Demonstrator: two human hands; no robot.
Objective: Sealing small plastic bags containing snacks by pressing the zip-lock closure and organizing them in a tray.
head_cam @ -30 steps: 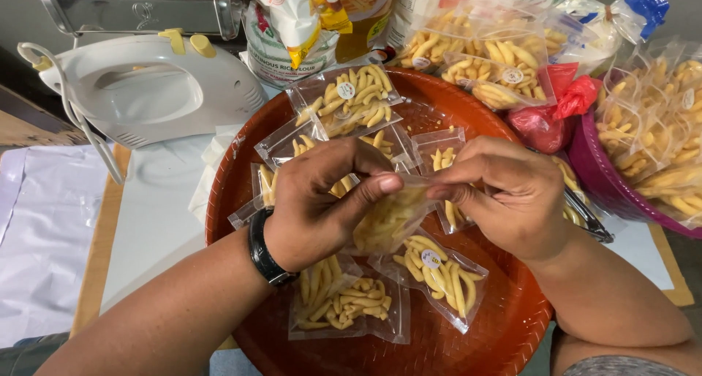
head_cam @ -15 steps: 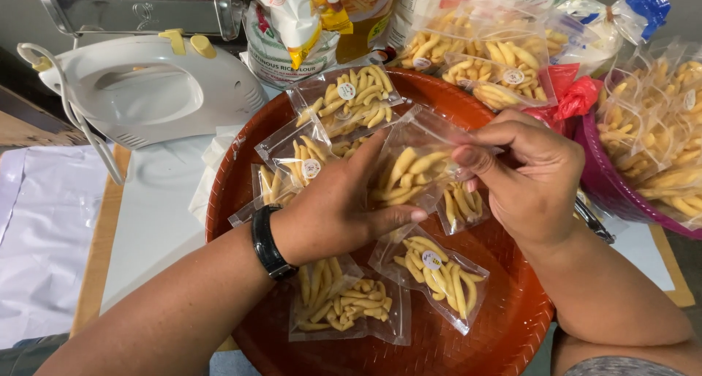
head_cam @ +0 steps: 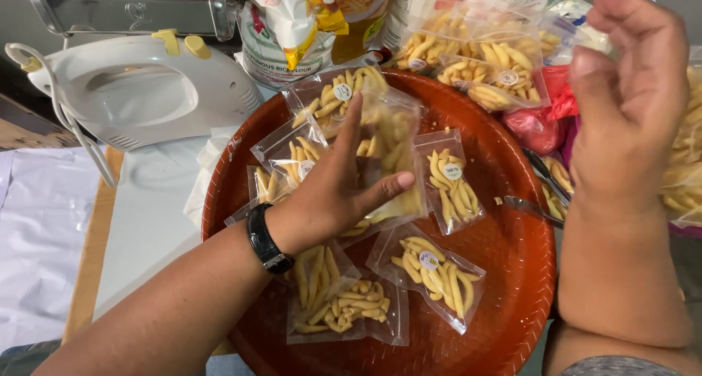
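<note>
Left hand lies flat, fingers spread, pressing a clear snack bag of yellow finger-shaped pieces onto the round red-brown woven tray. The bag sits near tray centre, partly under the palm. Right hand is raised over the tray's right edge, fingers loosely curled and apart, holding nothing. More clear bags lie around it, each with a small round white sticker: one just right, one lower right. White hand mixer sits upper left, off the tray.
</note>
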